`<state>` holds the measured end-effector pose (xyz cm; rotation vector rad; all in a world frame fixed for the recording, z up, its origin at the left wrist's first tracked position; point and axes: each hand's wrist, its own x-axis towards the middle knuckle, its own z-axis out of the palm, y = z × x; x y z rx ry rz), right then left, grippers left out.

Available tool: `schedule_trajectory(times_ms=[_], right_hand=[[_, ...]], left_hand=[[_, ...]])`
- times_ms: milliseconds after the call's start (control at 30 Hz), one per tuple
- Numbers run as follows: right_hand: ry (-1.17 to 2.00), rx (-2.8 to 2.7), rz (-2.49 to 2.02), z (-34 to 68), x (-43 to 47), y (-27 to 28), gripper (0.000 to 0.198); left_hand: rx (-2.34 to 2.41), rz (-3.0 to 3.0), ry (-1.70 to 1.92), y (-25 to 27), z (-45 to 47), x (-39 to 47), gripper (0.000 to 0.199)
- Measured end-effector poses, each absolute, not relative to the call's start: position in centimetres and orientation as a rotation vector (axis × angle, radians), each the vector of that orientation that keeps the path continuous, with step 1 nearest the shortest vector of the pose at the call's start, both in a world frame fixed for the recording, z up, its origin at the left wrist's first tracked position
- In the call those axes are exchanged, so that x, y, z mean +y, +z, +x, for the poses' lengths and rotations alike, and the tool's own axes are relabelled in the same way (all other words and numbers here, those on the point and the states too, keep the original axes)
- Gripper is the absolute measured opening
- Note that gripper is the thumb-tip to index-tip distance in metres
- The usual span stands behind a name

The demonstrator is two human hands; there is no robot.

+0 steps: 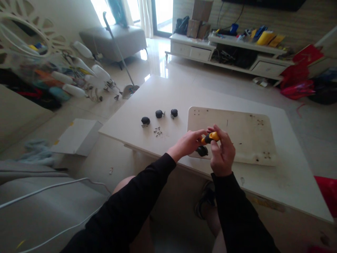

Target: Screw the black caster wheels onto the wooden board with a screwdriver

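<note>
A screwdriver (211,137) with a yellow and black handle is held above the near left part of a pale flat board (234,137). My right hand (223,153) is wrapped around its handle. The fingers of my left hand (193,140) are closed at the front end of the handle; the tip is hidden. Just below, a black caster wheel (202,151) sits at the board's near left corner, partly covered by my hands. Small screw holes mark the board's other corners. A thin dark piece (227,122) lies on the board.
Left of the board, black casters (159,114) and several small screws (158,131) lie on the white table (126,123). A white box (76,137) stands on the floor at left. Beyond the table are a dustpan (130,90), a grey ottoman (118,42) and a low cabinet (192,51).
</note>
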<state>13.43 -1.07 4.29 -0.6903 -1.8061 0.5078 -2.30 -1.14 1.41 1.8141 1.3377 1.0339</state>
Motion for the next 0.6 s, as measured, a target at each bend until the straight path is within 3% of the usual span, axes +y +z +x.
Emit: schedule_trajectory(times_ms=[133, 367, 600], right_hand=[[0.404, -1.753, -0.732, 13.3, -0.7, 4.2, 0.04], [0.459, -1.698, -0.843, 13.4, -0.4, 4.0, 0.038], [0.472, -1.635, -0.901, 14.1, -0.6, 4.0, 0.034]], left_hand=[[1.274, 1.769, 1.036, 1.6, -2.7, -1.1, 0.023], [1.43, 1.678, 1.057, 0.4, -4.8, -0.5, 0.038], [1.685, 1.677, 0.9, -0.3, -5.8, -1.1, 0.024]])
